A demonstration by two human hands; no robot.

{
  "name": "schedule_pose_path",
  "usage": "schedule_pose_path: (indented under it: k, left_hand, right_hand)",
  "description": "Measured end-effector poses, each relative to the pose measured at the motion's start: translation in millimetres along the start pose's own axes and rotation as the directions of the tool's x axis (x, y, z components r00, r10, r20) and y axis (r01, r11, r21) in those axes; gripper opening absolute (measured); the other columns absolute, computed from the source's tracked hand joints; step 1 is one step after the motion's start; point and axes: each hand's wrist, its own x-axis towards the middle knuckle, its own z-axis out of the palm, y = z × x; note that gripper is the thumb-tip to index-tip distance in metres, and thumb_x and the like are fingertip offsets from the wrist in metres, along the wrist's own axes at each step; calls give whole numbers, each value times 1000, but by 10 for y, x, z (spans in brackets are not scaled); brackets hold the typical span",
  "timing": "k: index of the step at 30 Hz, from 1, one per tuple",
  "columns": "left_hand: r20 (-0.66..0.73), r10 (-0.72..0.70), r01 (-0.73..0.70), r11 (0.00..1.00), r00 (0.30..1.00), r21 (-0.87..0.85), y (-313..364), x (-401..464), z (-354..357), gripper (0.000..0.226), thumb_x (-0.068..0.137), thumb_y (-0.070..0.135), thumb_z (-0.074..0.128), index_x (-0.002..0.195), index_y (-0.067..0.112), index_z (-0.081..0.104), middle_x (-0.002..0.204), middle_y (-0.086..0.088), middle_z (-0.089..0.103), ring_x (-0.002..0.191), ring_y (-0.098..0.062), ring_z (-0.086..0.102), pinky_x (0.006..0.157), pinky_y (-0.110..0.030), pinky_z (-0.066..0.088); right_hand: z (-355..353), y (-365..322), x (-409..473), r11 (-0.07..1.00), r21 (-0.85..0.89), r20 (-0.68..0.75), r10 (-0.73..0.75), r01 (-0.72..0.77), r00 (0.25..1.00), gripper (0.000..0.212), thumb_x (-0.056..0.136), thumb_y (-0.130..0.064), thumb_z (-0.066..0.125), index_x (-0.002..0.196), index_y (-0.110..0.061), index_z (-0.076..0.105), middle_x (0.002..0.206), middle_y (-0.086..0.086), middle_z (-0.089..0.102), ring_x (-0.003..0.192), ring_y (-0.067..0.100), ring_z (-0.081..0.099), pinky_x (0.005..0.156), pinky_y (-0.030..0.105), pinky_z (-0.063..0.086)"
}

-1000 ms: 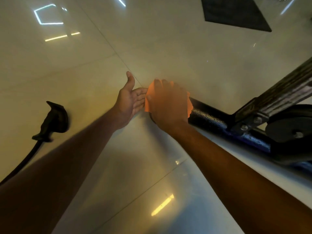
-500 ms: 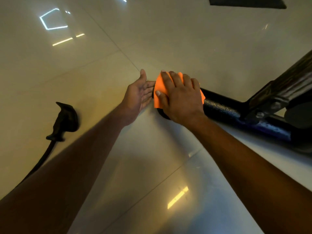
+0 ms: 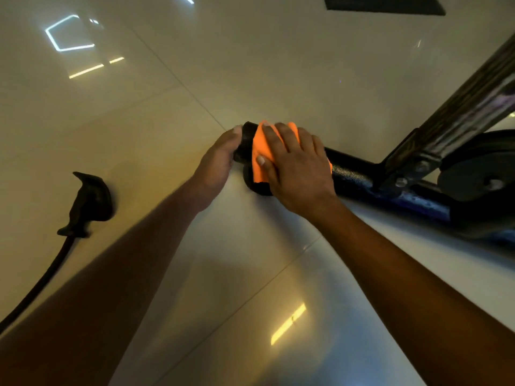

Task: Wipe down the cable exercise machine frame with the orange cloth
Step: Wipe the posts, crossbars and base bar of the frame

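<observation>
Glossy tiled floor (image 3: 278, 65), speckled rough-coated metal frame tube (image 3: 354, 174), soft matt orange cloth (image 3: 260, 151).

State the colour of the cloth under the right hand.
Bright orange cloth, seen best in the head view.
</observation>
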Motion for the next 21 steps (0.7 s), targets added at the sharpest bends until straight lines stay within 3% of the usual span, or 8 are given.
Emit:
schedule_pose_path:
  k: [1,3,6,8,10,13,18,21]
  left_hand:
    - [-7,47,-46,993,999,108,-14,5,49,48,117,40,37,162,26,43,151,14,53,128,10,51,104,-7,41]
    - [-7,154,-138,907,988,398,-68,11,127,58,116,43,40,171,32,23,167,8,32,147,-4,34,113,-14,31]
    - [38,274,-217,659,961,721,-253,25,194,64,114,47,38,172,31,19,179,-6,2,164,-28,7,132,-42,17]
    - [125,347,-282,449,930,848,-347,49,165,71,110,54,37,172,27,16,179,-10,-7,165,-36,-5,132,-58,6]
    - [201,390,-340,330,899,881,-365,79,146,72,110,56,38,172,25,17,180,-10,-7,165,-37,-7,129,-62,0]
    - [297,449,-431,231,843,872,-340,90,245,70,111,56,37,171,20,25,180,-8,8,166,-36,1,130,-62,3]
    - [308,497,-477,259,811,840,-343,45,366,63,112,46,46,166,17,34,173,-7,30,164,-33,15,132,-55,7]
    - [311,512,-486,251,800,837,-304,85,363,60,111,46,47,163,19,40,169,-8,36,162,-33,20,132,-54,6]
  right_hand:
    - [-26,95,-130,1000,9,-15,-1,2,1000,63,115,-51,34,170,-20,29,168,9,41,147,40,41,121,54,31]
    - [-63,313,-438,1000,8,-47,29,-28,998,62,117,-49,37,171,-20,28,170,10,38,150,41,37,122,55,32]
    - [-93,581,-792,997,-7,-83,81,-82,993,62,118,-46,41,171,-19,27,171,12,35,154,42,33,124,56,30]
    - [-72,536,-761,990,-1,-104,140,-141,985,59,118,-44,41,169,-18,33,169,12,39,152,43,35,124,55,28]
    - [-44,392,-585,983,2,-96,182,-183,979,56,117,-45,38,166,-18,39,165,12,44,149,43,38,123,54,26]
    - [-62,398,-466,993,10,-73,117,-116,991,57,117,-48,33,166,-20,39,165,10,46,149,41,40,122,53,31]
    - [-127,700,-897,998,-36,-67,50,-52,997,59,117,-42,37,172,-20,27,172,15,34,154,43,33,124,55,33]
    - [-121,647,-914,996,-24,-58,88,-89,994,64,114,-37,44,172,-19,25,173,16,32,157,45,28,128,57,28]
